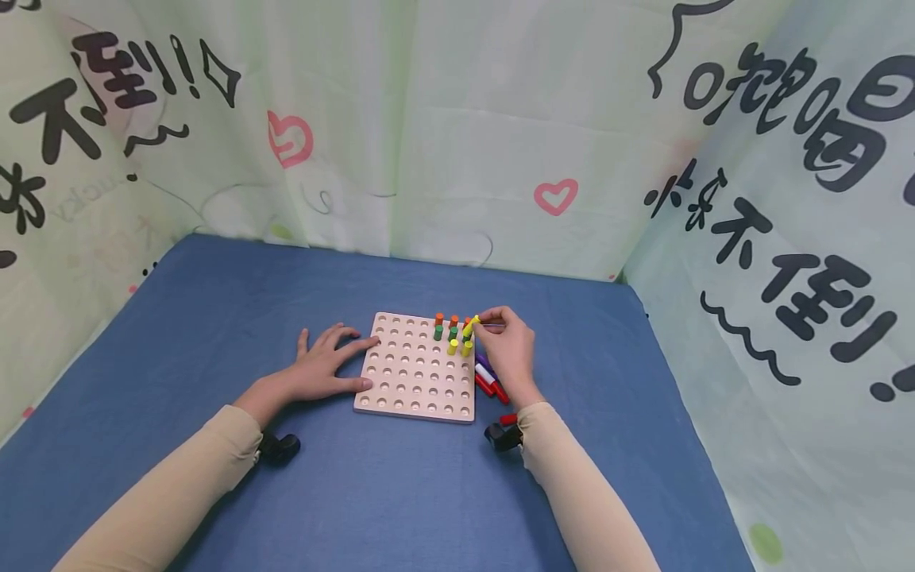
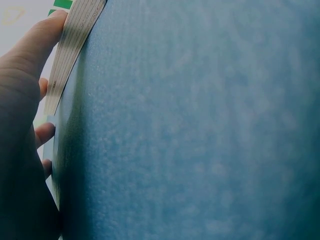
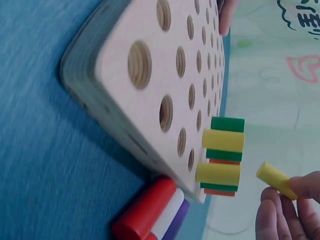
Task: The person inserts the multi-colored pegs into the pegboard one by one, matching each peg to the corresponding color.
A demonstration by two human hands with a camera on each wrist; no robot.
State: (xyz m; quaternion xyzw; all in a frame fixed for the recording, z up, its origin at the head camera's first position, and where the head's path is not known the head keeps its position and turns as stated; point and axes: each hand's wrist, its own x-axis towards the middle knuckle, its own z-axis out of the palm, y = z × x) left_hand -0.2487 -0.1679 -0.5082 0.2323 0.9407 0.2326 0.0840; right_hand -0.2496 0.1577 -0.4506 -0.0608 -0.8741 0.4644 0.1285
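Note:
A square wooden pegboard (image 1: pixel 407 373) with rows of round holes lies flat on the blue cloth. Orange pegs (image 1: pixel 439 318), green pegs (image 1: pixel 438 334) and two yellow pegs (image 3: pixel 218 173) stand in holes at its far right corner. Between thumb and fingers my right hand (image 1: pixel 509 345) pinches another yellow peg (image 3: pixel 276 179), tilted and held above that corner. My left hand (image 1: pixel 325 369) rests along the board's left edge, fingers spread, thumb near the lower left side. In the left wrist view, the thumb (image 2: pixel 37 42) touches the layered wooden edge.
Loose red pegs (image 3: pixel 145 210), a white peg (image 3: pixel 167 215) and a purple peg (image 3: pixel 178 220) lie against the board's right side. Another red peg (image 1: pixel 508 419) sits near the right wrist. Printed curtains (image 1: pixel 472 143) surround the blue table (image 1: pixel 400 500).

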